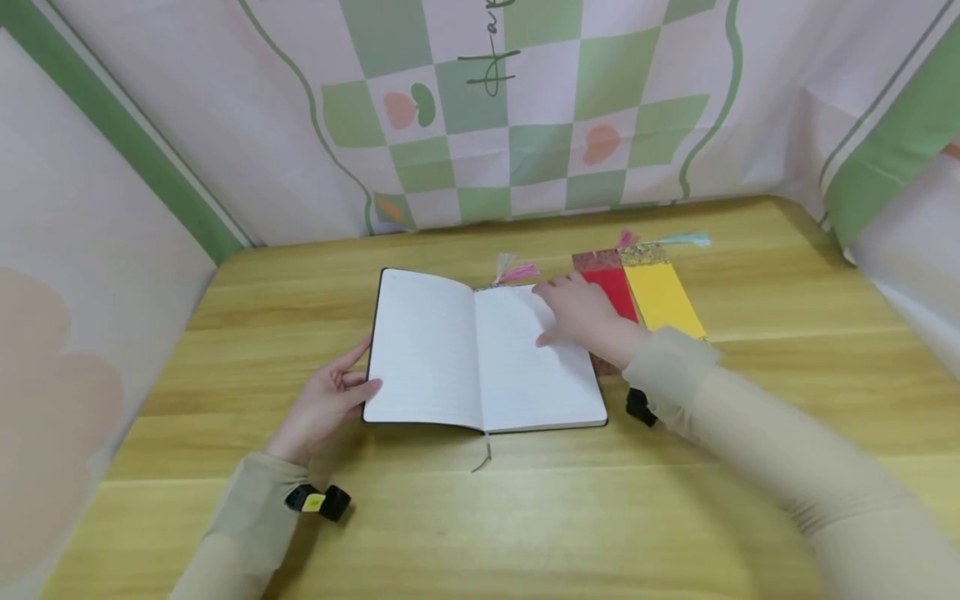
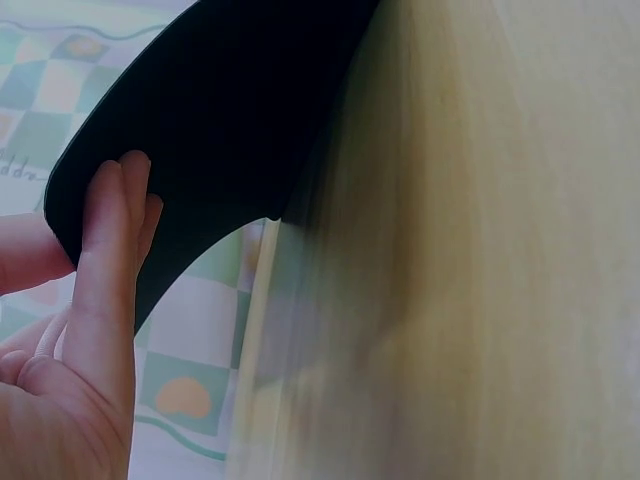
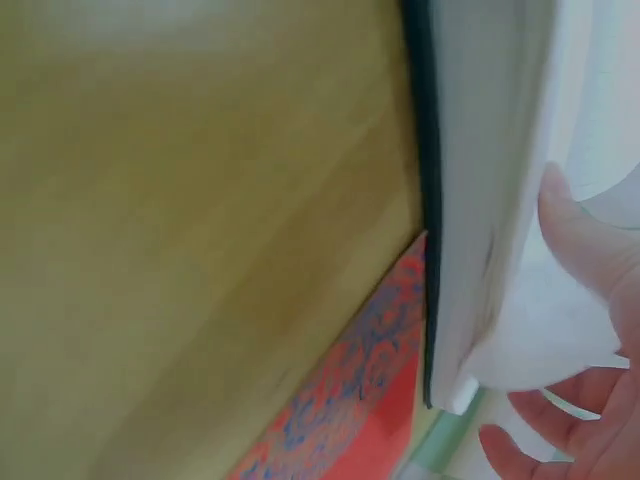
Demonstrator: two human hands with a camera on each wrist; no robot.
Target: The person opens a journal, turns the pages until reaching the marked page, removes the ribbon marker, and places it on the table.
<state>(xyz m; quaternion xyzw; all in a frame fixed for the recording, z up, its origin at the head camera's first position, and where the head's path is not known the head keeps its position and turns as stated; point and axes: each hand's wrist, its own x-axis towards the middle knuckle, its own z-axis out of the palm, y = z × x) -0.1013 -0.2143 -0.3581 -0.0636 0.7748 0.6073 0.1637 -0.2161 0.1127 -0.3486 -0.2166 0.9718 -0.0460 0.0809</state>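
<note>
An open notebook (image 1: 536, 375) with black covers and blank white pages lies on the table. Its left half tilts up, and my left hand (image 1: 330, 396) grips that edge, thumb on the page side and fingers behind the black cover (image 2: 230, 110) in the left wrist view. Over the upper right page rests my right hand (image 1: 581, 308), thumb and fingers spread apart, fingertips right at the top edge. The right wrist view shows its thumb (image 3: 575, 225) along the page and its fingers past the corner. A thin ribbon (image 1: 487, 454) hangs below the spine.
Right of the notebook lie a red bookmark (image 1: 611, 287), partly hidden by the right hand, and a yellow bookmark (image 1: 663, 296) with a pale blue tassel (image 1: 686, 239). White and pink tassels (image 1: 517, 271) stick out beyond the notebook's top edge. A checkered cloth (image 1: 540, 154) hangs behind the table.
</note>
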